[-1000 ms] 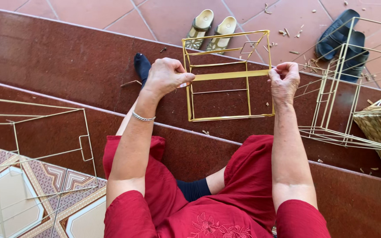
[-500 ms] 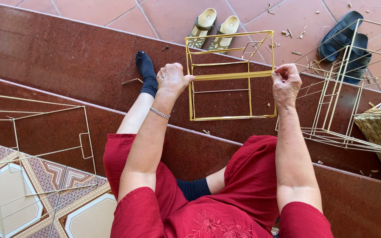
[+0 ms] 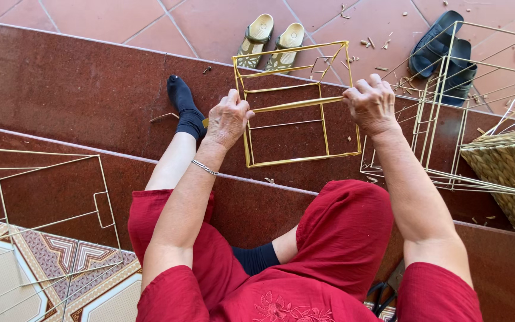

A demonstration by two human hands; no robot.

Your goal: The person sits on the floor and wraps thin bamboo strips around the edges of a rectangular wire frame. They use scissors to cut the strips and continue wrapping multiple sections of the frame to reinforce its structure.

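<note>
A gold wire box frame stands in front of me over the dark red step. My left hand grips its left upright, with a thin silver bracelet on that wrist. My right hand is closed on the frame's right side near the top. A flat straw-coloured strip runs across the frame between both hands. I sit in red clothes, and my left leg in a dark sock stretches out on the step.
More wire frames lie at the left and lean at the right. A woven basket sits at the far right. Beige sandals and dark slippers rest on the terracotta tiles beyond. Patterned tiles lie at lower left.
The view has shifted, so my sock-clad leg shows more fully. Both hands keep their hold on the frame, which has tilted a little.
</note>
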